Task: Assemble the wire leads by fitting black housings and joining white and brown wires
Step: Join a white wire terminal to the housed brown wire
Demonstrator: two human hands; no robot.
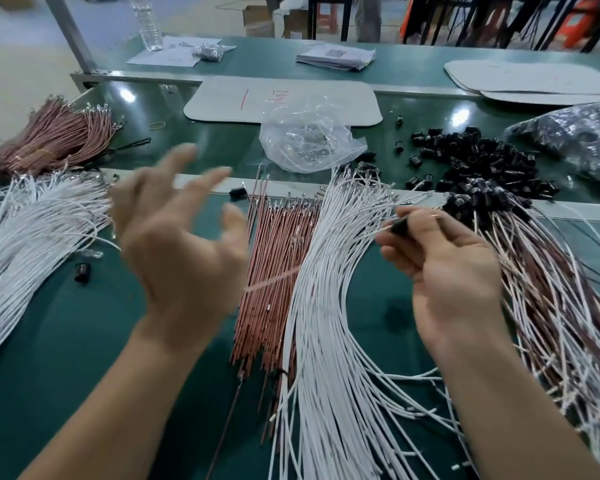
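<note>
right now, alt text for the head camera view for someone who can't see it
A person's right hand pinches a black housing, while the left hand hovers open and blurred. Beneath them the green table holds brown wires, white wires and a heap of loose housings.

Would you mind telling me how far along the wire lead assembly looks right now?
Done: a large fan of paired white-and-brown leads with black housings lies on the right. In hand: the right hand pinches a black housing with a white wire; the left hand is open and empty. Left: many white wires, brown wires and loose housings wait on the table.
</note>
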